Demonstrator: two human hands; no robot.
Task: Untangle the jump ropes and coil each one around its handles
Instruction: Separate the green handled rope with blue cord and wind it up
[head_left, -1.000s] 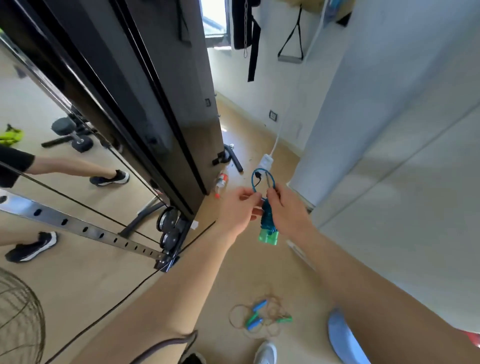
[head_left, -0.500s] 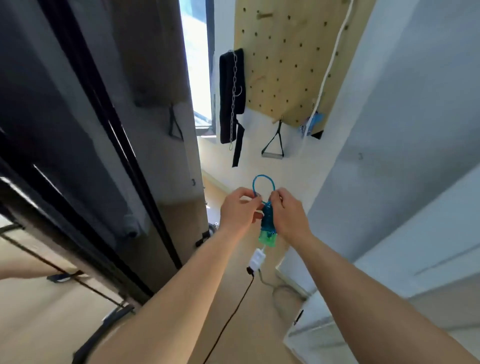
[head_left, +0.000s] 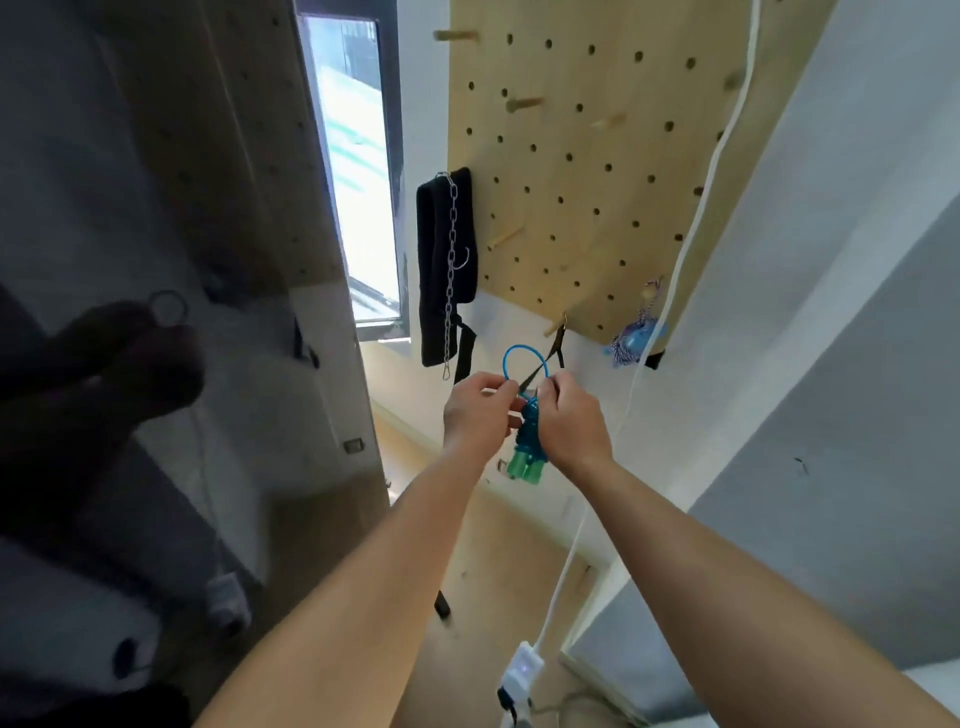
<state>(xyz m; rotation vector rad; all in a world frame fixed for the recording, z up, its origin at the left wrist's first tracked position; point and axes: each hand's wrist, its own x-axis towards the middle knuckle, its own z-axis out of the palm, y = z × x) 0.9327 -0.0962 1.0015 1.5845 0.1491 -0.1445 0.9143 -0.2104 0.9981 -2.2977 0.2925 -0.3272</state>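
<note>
1. The left hand has its fingers curled in, pinching the blue cord right where the loop begins.
2. The right hand is curled round the top of the bundle from the other side, fingertips meeting the left hand's at the same spot.
3. Between the two hands sits the jump rope, wound into a tight blue bundle and held out at arm's length in front of the wall.
4. Its long axis runs near upright: the green handle ends point down, side by side below the hands.
5. Up top a single round loop of blue cord stands clear above the fingers.
6. Just behind the loop a black strap hangs from a peg.
7. Further out is the wooden pegboard, with a black belt and its metal chain hanging at the left edge.
8. A blue and white bundle hangs at the board's lower right corner.
9. A white cord runs down the wall to a white box near the floor.
</note>
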